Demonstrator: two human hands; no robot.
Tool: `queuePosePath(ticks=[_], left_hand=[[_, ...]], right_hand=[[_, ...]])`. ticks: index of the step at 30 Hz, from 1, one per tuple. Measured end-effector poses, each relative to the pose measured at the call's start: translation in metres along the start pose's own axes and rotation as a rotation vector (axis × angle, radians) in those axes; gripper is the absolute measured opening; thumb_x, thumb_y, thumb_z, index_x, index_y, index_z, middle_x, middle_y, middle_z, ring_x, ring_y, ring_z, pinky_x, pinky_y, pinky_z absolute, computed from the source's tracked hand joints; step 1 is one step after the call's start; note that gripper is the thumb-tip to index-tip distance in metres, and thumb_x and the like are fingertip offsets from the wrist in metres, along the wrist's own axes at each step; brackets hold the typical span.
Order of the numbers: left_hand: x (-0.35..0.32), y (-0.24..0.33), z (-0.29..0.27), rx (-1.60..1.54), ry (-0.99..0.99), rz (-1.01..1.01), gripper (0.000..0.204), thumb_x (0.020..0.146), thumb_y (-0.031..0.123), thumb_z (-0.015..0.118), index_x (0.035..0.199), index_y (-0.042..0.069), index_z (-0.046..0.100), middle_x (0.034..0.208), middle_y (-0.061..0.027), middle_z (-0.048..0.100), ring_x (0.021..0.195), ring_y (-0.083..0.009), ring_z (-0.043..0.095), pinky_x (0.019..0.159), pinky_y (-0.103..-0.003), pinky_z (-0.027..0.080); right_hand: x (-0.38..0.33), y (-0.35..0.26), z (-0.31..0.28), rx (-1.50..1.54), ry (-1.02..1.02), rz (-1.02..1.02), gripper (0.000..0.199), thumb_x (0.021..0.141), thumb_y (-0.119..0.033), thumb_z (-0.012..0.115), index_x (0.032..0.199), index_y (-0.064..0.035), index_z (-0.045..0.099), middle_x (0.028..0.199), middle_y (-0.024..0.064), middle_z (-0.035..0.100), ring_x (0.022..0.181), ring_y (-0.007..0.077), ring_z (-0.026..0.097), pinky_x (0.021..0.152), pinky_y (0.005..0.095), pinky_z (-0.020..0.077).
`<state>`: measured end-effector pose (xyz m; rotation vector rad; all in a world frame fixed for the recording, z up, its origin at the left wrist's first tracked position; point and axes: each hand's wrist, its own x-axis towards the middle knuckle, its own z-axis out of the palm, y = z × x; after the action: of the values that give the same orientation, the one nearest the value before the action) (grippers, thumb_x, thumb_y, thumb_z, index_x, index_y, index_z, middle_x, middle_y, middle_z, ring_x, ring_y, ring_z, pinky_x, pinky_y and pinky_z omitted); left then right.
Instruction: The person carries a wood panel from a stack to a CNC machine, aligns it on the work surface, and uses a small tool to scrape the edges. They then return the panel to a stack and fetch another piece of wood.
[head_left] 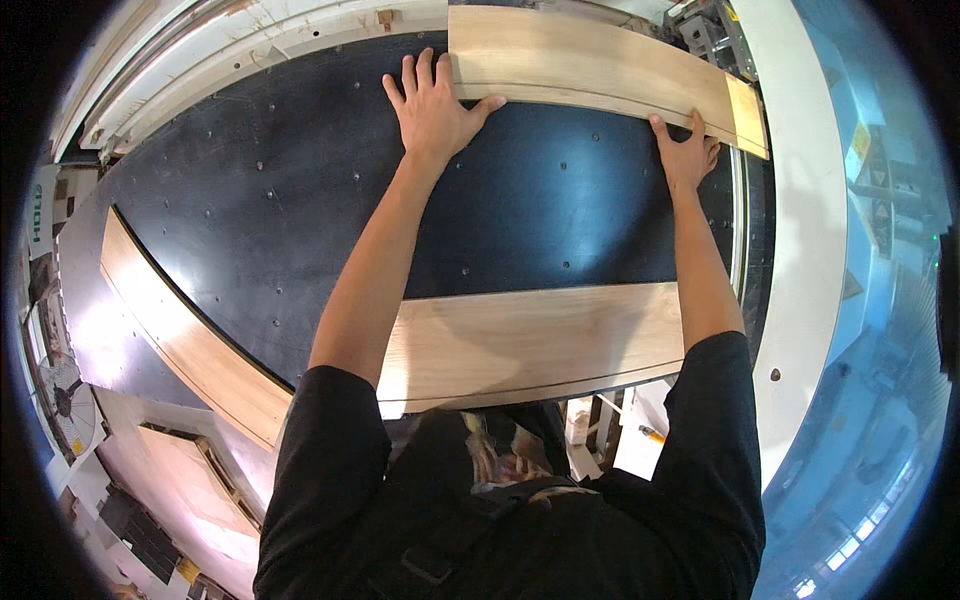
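A long pale wooden board (590, 60) with a groove along its near edge lies across the far side of a dark work table (540, 200). My left hand (437, 112) is open at the board's left end, fingers spread over the table and thumb on the near corner. Towards the right end, my right hand (688, 155) touches the near edge with thumb and forefinger held apart; its other fingers are curled and partly hidden. A second grooved board (540, 335) lies along the near edge, below my forearms.
Another long board (190, 335) lies slanted along the table's left edge. Below it, a stacked panel (200, 475) rests at lower left. A white machine frame (810, 220) and a blue translucent cover (890, 420) stand on the right. A white rail (230, 70) borders the far left.
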<state>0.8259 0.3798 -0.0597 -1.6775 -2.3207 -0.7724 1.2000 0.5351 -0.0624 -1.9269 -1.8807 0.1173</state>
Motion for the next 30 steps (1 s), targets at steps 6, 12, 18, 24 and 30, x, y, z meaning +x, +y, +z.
queuePosePath(ticks=[6, 12, 18, 24, 30], left_hand=[[0.001, 0.004, -0.007, 0.024, -0.046, -0.015, 0.103, 0.078, 0.078, 0.067, 0.142, 0.0, 0.049, 0.152, -0.0228, 0.042, 0.147, -0.0426, 0.03, 0.117, -0.07, 0.015], [0.0, 0.004, -0.004, 0.019, -0.059, -0.03, 0.104, 0.077, 0.078, 0.067, 0.144, 0.0, 0.048, 0.153, -0.0227, 0.04, 0.148, -0.0424, 0.028, 0.119, -0.068, 0.014], [0.002, 0.005, -0.008, 0.049, -0.055, -0.065, 0.111, 0.074, 0.081, 0.068, 0.146, 0.0, 0.045, 0.154, -0.0226, 0.039, 0.148, -0.043, 0.027, 0.119, -0.066, 0.015], [0.003, 0.009, -0.013, 0.022, -0.065, -0.117, 0.115, 0.072, 0.075, 0.075, 0.148, -0.003, 0.039, 0.154, -0.0256, 0.037, 0.148, -0.0469, 0.025, 0.12, -0.067, 0.014], [0.003, 0.006, -0.011, 0.007, -0.062, -0.099, 0.119, 0.07, 0.077, 0.075, 0.147, -0.006, 0.038, 0.153, -0.0255, 0.038, 0.148, -0.044, 0.025, 0.121, -0.065, 0.015]], right_hand=[[0.0, -0.002, 0.0, -0.027, 0.004, 0.013, 0.113, 0.069, -0.088, 0.065, 0.156, -0.0211, 0.038, 0.155, 0.047, 0.016, 0.15, 0.0571, 0.01, 0.123, 0.0613, 0.0094], [0.0, -0.002, -0.002, -0.04, -0.002, 0.001, 0.114, 0.069, -0.088, 0.065, 0.156, -0.02, 0.038, 0.154, 0.0482, 0.017, 0.15, 0.0576, 0.01, 0.122, 0.0615, 0.0098], [-0.003, -0.009, -0.002, -0.048, 0.033, -0.005, 0.111, 0.071, -0.089, 0.063, 0.155, -0.0204, 0.04, 0.152, 0.0472, 0.025, 0.148, 0.0571, 0.017, 0.122, 0.0609, 0.0123], [-0.002, -0.008, -0.005, -0.043, -0.024, 0.01, 0.111, 0.072, -0.086, 0.066, 0.156, -0.0184, 0.038, 0.154, 0.0462, 0.019, 0.15, 0.057, 0.01, 0.123, 0.0607, 0.0077], [-0.004, -0.005, -0.002, -0.036, 0.04, -0.019, 0.111, 0.071, -0.087, 0.065, 0.155, -0.0187, 0.039, 0.152, 0.0473, 0.023, 0.149, 0.0583, 0.014, 0.123, 0.0612, 0.0095]])
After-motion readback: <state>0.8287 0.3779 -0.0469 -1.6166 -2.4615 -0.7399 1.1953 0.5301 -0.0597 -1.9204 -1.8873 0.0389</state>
